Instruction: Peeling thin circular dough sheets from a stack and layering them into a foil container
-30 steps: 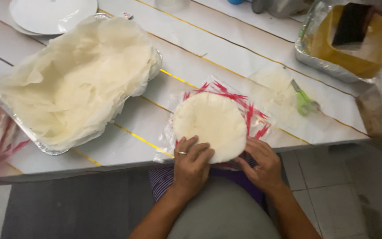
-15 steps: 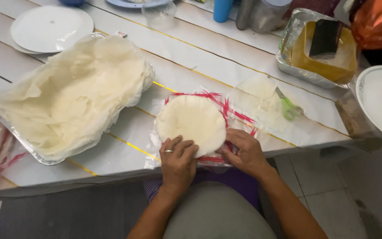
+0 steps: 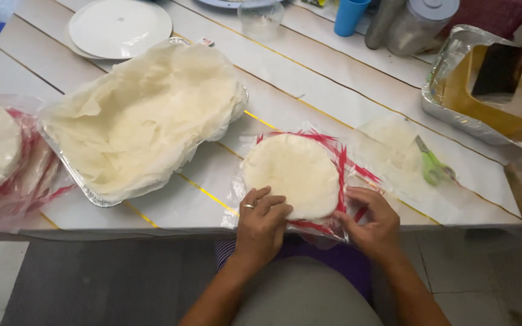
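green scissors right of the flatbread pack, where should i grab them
Take the green scissors by the looped green handles, coming from the near, table-edge side. They lie flat on clear plastic with the blades pointing away toward the foil tray, so the handles face you.

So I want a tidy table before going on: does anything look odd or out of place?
Mostly tidy. The green scissors lie on a loose clear plastic sheet, and the wrapper under the round flatbread juts over the table edge.

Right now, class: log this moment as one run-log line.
left hand: on flatbread stack | right hand: on its wrapper | tray: lined with sheets | scissors: right, untouched
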